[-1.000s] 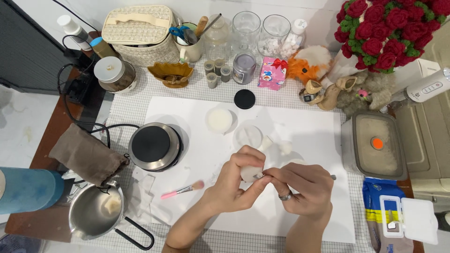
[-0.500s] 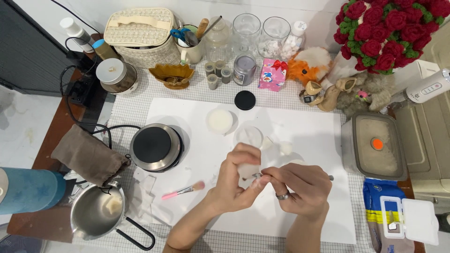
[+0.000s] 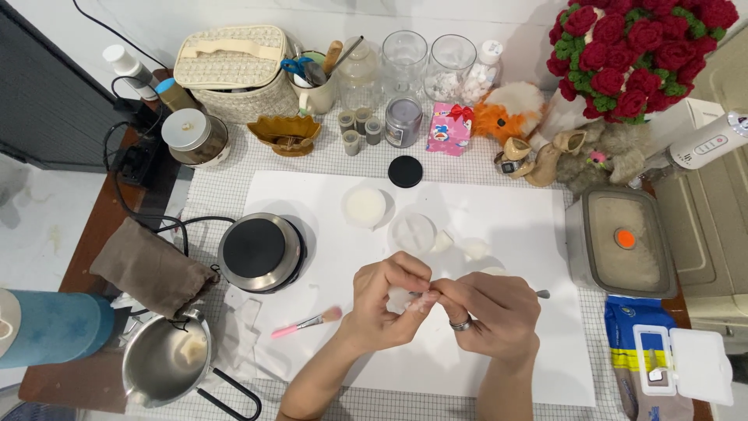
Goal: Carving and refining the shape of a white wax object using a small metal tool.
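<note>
— Near the middle of the white sheet (image 3: 499, 234), what are the two hands doing?

— The left hand (image 3: 383, 306) and the right hand (image 3: 491, 312) meet there. Their fingers are pinched shut on a small white piece (image 3: 411, 299). It is tiny, so I cannot tell what it is.

— Is anything else in the right hand?

— A thin grey tip (image 3: 542, 294) pokes out on its right side. It has a ring (image 3: 460, 323) on one finger too.

— What lies just beside the hands?

— A pink brush (image 3: 305, 322) lies on the sheet to the left. Farther away sit a round white dish (image 3: 365, 206), a clear round lid (image 3: 413, 232) and two little white lumps (image 3: 460, 245).

— And on the left of the surface (image 3: 226, 179)?

— A small round hot plate (image 3: 260, 251), a brown pouch (image 3: 152, 273) and a shiny metal pot (image 3: 167, 360) near the edge.

— And on the right?

— A grey box with an orange dot (image 3: 623, 240). Red yarn roses (image 3: 635, 47) stand far behind it.
</note>
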